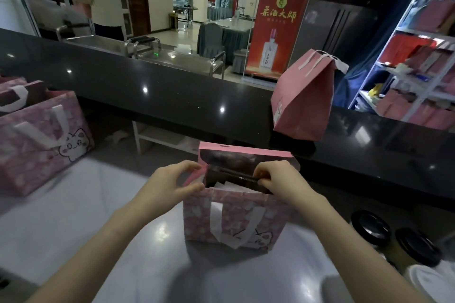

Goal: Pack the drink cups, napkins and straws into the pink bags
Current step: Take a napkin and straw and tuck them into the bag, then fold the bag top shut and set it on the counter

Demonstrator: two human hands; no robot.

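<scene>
Four pink bags in all. At centre of the pale surface (73,216), upright with mouth open: middle bag (234,219). Pinching its left rim between thumb and fingers: left grip (172,182). Clenched on the right rim likewise: right grip (278,179). Inside, only a white sheet (231,186), too dim to name. At left, cat-print bag (41,140); behind it, rear bag (14,91), cut off by the frame edge. Up on the raised dark surface (172,96), top folded shut: far bag (305,103). Lower right, two dark-lidded cups, first cup (370,227) and second cup (418,246), bodies mostly hidden. Beside them, one white lid (428,283), cropped at the corner.
</scene>
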